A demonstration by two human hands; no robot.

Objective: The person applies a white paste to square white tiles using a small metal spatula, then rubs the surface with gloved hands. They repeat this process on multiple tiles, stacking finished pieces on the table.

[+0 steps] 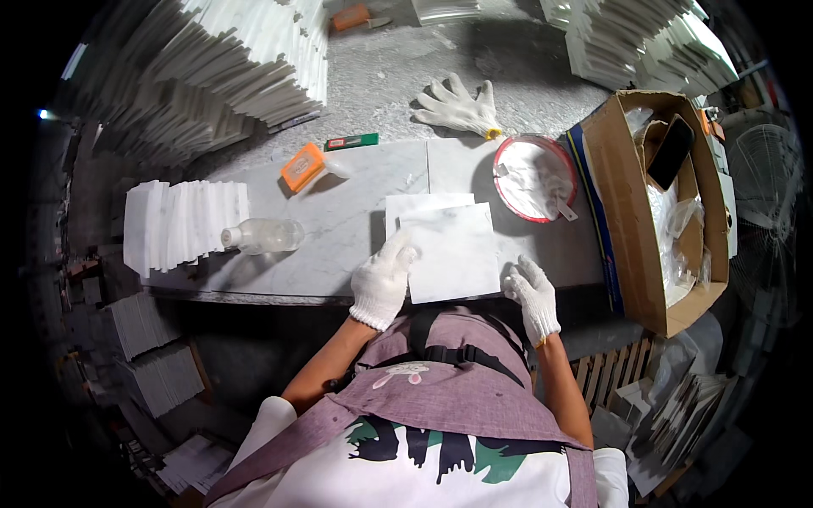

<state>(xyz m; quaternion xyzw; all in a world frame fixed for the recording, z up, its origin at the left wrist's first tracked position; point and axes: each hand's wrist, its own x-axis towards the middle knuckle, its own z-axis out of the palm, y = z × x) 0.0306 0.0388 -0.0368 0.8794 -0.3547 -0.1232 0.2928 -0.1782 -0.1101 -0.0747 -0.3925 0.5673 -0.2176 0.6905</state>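
Observation:
Two pale square marble tiles overlap on the worktop. The upper tile (451, 258) covers most of the lower tile (405, 206), whose far left part shows. My left hand (381, 279), in a white knit glove, is closed on the upper tile's left edge, with the thumb side over its face. Just off the tile's near right corner is my right hand (533, 300), gloved too. Its fingers are loosely bent and apart, with nothing seen in them. Beyond the tiles lies a spare white glove (461, 106), and a red-rimmed round tub (535, 179) of white material stands to the right.
A clear bottle (264, 236) lies by a row of tiles (182, 222) at left. Nearby are an orange block (301, 168) and a green box (352, 140). Tall tile stacks (246, 59) rise behind. A cardboard box (656, 212) holding a phone (670, 153) bounds the right.

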